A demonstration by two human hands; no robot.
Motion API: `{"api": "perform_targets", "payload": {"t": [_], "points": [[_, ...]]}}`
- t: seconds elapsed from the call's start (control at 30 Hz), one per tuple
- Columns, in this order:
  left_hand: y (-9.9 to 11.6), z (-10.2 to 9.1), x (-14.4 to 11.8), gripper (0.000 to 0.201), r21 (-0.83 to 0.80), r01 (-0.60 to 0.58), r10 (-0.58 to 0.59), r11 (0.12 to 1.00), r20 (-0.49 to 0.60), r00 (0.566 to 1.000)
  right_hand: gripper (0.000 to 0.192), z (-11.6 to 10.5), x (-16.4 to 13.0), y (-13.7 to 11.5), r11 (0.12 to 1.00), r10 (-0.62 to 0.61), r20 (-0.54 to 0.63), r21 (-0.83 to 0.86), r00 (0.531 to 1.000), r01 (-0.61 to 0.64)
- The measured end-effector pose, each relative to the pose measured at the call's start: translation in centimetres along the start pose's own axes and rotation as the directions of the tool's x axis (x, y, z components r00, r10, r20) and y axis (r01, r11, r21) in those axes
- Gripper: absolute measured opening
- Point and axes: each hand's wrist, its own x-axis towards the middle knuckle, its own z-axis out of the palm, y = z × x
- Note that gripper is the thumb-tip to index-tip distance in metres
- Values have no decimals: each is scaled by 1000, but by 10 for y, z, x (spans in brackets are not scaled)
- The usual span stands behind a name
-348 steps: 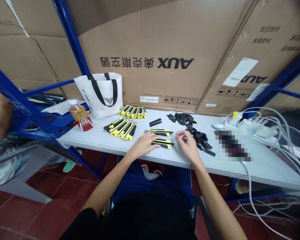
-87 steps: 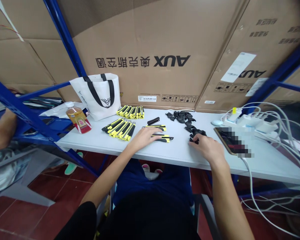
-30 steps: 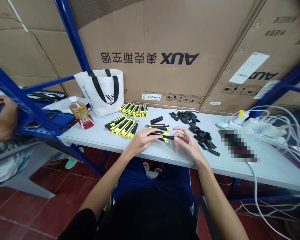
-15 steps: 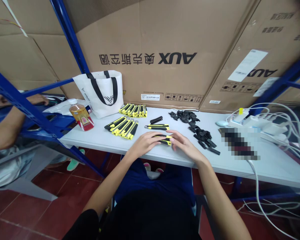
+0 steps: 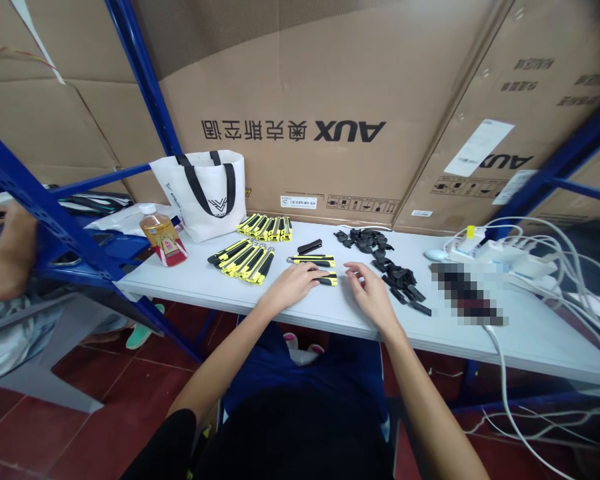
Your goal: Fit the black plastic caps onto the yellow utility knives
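A yellow-and-black utility knife [image 5: 327, 279] is lying flat near the front edge of the white table [image 5: 530, 333]. The left hand [image 5: 294, 285] is resting on it, fingers spread, not clamped. The right hand [image 5: 370, 293] is lying open just beside it, holding nothing. Black plastic parts [image 5: 403, 280] are sitting to its right.

Upside-down "AUX" on cardboard box [image 5: 330, 80]

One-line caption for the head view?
Left hand rests on a yellow-and-black utility knife on the white table; right hand open beside it.
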Motion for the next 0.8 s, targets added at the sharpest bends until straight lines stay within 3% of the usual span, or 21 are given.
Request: {"api": "perform_targets", "payload": {"t": [0.13,0.27,0.4,0.5,0.63,0.8], "points": [[1,-4,-5,40,-15,31,-32,999,-53,998,38,-6,-1,6,989,-41,25,-142,999,44],[-5,-12,-24,47,-76,113,-121,991,-111,986,37,-15,-1,17,923,-111,145,-353,983,156],[-16,-16,-43,52,-91,155,-165,984,-124,978,36,-15,0,23,869,-130,188,-451,973,204],[-23,-12,-47,54,-86,189,-199,978,-124,972,38,-11,-2,22,840,-122,191,-503,974,204],[-29,-5,-45,37,-58,269,-274,961,-119,954,38,-9,-3,20,831,-115,196,-519,974,202],[-32,5,-39,33,-59,223,-229,973,-161,960,38,-10,-2,20,826,-112,196,-527,974,201]]}}
